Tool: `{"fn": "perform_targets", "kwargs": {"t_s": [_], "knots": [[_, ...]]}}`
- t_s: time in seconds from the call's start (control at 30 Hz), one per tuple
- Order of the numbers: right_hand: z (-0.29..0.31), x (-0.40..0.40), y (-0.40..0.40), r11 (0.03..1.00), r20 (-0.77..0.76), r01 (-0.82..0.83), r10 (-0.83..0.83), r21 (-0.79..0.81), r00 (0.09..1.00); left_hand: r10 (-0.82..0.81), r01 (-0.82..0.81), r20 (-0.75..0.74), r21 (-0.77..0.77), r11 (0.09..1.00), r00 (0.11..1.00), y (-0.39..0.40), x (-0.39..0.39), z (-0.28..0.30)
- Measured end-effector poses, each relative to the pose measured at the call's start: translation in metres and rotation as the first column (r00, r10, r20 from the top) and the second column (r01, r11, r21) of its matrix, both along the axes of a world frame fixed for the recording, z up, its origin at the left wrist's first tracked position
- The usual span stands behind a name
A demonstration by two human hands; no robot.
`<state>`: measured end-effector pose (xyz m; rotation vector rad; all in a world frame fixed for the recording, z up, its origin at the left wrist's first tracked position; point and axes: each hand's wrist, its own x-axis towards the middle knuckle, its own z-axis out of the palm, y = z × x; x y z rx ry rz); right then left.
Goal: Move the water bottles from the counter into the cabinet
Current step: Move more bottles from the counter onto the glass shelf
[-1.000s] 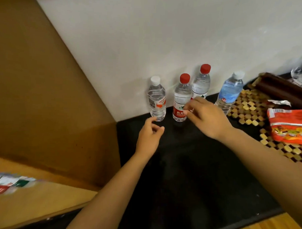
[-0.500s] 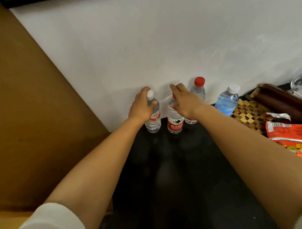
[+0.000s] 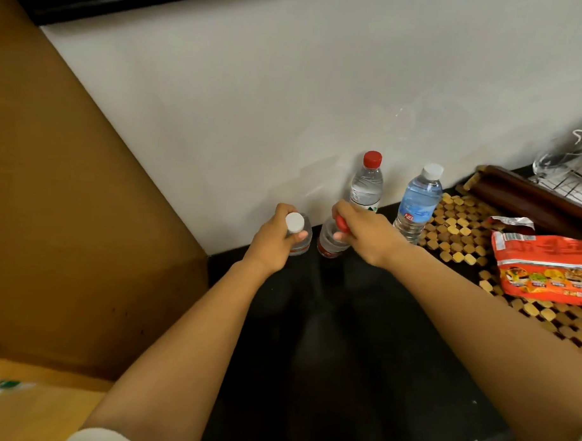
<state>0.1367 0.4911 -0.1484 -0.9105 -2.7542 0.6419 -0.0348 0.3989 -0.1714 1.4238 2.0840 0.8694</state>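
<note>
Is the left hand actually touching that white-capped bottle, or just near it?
Touching. In the head view, the left hand wraps around the neck of the white-capped bottle, with its thumb pressed against the bottle just under the cap.

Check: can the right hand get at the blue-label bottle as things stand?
Probably not yet. The right hand already grips the red-cap bottle by its neck. The blue-label bottle stands just beyond it on the counter, with nothing between, so it looks reachable once that hand is free.
</note>
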Motion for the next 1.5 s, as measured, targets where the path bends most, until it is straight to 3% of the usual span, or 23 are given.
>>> {"fn": "perform_targets", "kwargs": {"t_s": [0.17,0.3,0.5,0.6,0.7,0.8,0.87,0.93,1.0,1.1,1.17,1.3,1.5], "knots": [[-0.005,0.021,-0.032,0.999,-0.029,-0.029,0.03,0.04,0.999,-0.037,0.037,-0.001,0.003,0.999,0.999,-0.025,0.01,0.002],[0.004,0.033,-0.051,0.998,-0.055,-0.055,0.055,-0.006,0.997,-0.091,0.091,-0.032,-0.026,0.996,0.995,-0.049,0.019,0.002],[0.016,0.043,-0.075,0.988,0.026,-0.117,0.12,-0.103,0.992,-0.215,0.207,-0.099,-0.086,0.975,0.971,-0.091,0.029,0.009],[0.02,0.043,-0.088,0.98,0.092,-0.121,0.136,-0.155,0.986,-0.269,0.261,-0.065,-0.117,0.958,0.961,-0.108,0.031,0.016],[0.019,0.047,-0.103,0.988,0.136,-0.132,0.143,-0.083,0.98,-0.293,0.291,0.015,-0.152,0.944,0.956,-0.122,0.029,0.022],[0.011,0.054,-0.116,0.993,0.077,-0.117,0.119,-0.029,0.99,-0.33,0.344,0.105,-0.179,0.922,0.938,-0.137,0.03,0.026],[0.0,0.058,-0.123,0.991,-0.023,-0.068,0.065,-0.116,0.998,-0.358,0.375,0.12,-0.184,0.909,0.926,-0.147,0.036,0.024],[-0.015,0.059,-0.132,0.937,-0.186,-0.035,-0.032,-0.347,0.982,-0.329,0.351,0.149,-0.157,0.923,0.932,-0.157,0.041,0.019],[-0.035,0.06,-0.141,0.819,-0.322,-0.074,-0.139,-0.569,0.936,-0.26,0.29,0.219,-0.116,0.95,0.94,-0.163,0.043,0.015],[-0.064,0.059,-0.149,0.673,-0.379,-0.126,-0.243,-0.728,0.893,-0.177,0.207,0.352,-0.049,0.977,0.919,-0.169,0.049,0.005],[-0.081,0.059,-0.15,0.638,-0.356,-0.09,-0.301,-0.765,0.885,-0.133,0.154,0.437,-0.013,0.988,0.889,-0.171,0.057,-0.007],[-0.109,0.058,-0.158,0.664,-0.257,0.091,-0.407,-0.742,0.877,0.028,-0.031,0.518,-0.003,1.0,0.855,-0.176,0.068,-0.039],[-0.112,0.059,-0.173,0.676,-0.24,0.108,-0.4,-0.729,0.885,0.185,-0.196,0.548,-0.04,0.98,0.816,-0.188,0.081,-0.072]]}}
